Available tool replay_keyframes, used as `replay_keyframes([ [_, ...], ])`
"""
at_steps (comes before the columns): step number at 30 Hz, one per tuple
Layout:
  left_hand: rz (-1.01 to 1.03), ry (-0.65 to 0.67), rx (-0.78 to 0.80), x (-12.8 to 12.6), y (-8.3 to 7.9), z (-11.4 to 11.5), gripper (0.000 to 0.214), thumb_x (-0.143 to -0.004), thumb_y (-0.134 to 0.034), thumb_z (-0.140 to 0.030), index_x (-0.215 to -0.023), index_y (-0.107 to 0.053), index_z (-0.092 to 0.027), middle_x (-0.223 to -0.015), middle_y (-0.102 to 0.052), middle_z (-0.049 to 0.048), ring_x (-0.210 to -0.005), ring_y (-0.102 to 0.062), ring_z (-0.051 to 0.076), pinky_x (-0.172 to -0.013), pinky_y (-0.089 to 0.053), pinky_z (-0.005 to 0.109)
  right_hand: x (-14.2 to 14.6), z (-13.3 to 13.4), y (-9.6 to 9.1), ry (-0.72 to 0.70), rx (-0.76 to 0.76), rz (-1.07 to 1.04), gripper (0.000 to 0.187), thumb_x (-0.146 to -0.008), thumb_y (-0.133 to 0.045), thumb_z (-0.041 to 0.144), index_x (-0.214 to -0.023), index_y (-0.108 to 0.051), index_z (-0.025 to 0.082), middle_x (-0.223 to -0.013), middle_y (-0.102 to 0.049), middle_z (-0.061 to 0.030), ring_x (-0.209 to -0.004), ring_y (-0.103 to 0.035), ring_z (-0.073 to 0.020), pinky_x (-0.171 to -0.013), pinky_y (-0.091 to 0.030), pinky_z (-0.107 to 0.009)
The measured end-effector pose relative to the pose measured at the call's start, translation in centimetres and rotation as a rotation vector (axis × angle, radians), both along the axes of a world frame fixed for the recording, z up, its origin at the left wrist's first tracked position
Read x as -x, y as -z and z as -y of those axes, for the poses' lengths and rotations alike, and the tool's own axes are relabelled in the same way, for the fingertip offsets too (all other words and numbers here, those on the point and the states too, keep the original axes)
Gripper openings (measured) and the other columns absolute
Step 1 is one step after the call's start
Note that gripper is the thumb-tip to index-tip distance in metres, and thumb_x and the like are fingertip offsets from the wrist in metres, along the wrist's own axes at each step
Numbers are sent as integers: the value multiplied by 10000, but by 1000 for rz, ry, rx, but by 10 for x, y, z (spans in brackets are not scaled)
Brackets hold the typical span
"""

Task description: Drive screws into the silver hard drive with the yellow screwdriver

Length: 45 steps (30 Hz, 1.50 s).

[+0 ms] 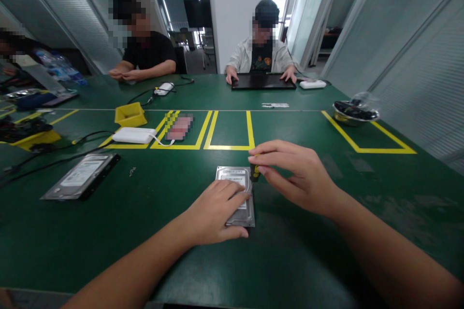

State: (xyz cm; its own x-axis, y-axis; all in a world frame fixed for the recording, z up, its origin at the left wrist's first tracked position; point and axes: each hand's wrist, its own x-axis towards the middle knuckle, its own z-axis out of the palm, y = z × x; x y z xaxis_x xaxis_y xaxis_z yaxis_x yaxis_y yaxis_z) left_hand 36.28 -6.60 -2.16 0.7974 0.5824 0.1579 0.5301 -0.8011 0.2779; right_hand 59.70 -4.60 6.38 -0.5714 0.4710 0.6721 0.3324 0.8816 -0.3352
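A silver hard drive lies flat on the green table in front of me. My left hand rests flat on top of it, fingers spread, pressing it down. My right hand hovers over the drive's far right corner, its fingers pinched round a small black and yellow tool standing upright on that corner. Most of the tool is hidden by the fingers.
A second hard drive lies at the left, with tiny screws beside it. Further back are a yellow bin, a white box with cable, yellow-taped squares and a metal bowl. Other people sit across the table.
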Motion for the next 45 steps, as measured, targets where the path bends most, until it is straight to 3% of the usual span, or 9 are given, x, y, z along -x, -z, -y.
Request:
replay_keyframes([
  [17, -1, 1, -12, 0, 0, 0, 710, -820, -599, -666, -1334, -495, -187, -1291, -545, 142, -1166, -496, 333, -1000, -392, 495, -1, -3, 1, 6, 12, -21, 153, -919, -622, 145, -1067, -657, 150, -1049, -673, -49, -1015, -618, -129, -909, -491, -241],
  [22, -1, -2, 0, 0, -1, 0, 709, -821, -608, -657, -1342, -488, -191, -1297, -542, 138, -1172, -490, 331, -1005, -386, 493, -1, -3, 4, 75, 30, -49, 156, -888, -691, 227, -1019, -675, 145, -1039, -611, -72, -949, -596, -144, -825, -493, -259],
  [27, -1, -2, 10, 0, -2, 0, 708, -815, -617, -654, -1335, -494, -190, -1297, -544, 132, -1168, -493, 326, -1003, -389, 491, 0, -3, 3, 84, 26, -65, 185, -861, -735, 260, -983, -648, 152, -902, -644, -26, -826, -590, -124, -753, -475, -247],
  [33, 6, 0, 3, 0, -1, 0, 700, -817, -612, -653, -1331, -499, -190, -1286, -551, 131, -1165, -500, 323, -1002, -394, 490, -2, -3, 0, 66, 69, -54, 98, -889, -672, 211, -978, -659, 171, -952, -680, -34, -884, -622, -142, -808, -497, -274],
  [38, 11, 1, 0, -1, 0, 0, 714, -814, -607, -666, -1334, -497, -189, -1285, -552, 139, -1162, -502, 329, -1003, -396, 500, -1, 0, 0, 15, 101, -55, 160, -914, -583, 160, -1054, -656, 186, -1027, -680, -46, -972, -625, -162, -870, -509, -307],
  [41, 10, 0, -1, -1, -1, 0, 711, -814, -613, -659, -1331, -497, -185, -1289, -550, 135, -1167, -501, 327, -1006, -397, 497, 0, 0, 1, 28, 101, -81, 138, -903, -638, 213, -1034, -658, 175, -1064, -632, -65, -943, -605, -154, -812, -514, -281],
  [45, 4, -1, 3, -1, -3, 0, 701, -820, -610, -653, -1331, -498, -186, -1290, -549, 136, -1171, -498, 328, -1005, -396, 496, 0, -1, 1, 77, 74, -70, 105, -878, -703, 242, -921, -657, 158, -911, -601, -37, -844, -575, -127, -737, -479, -246],
])
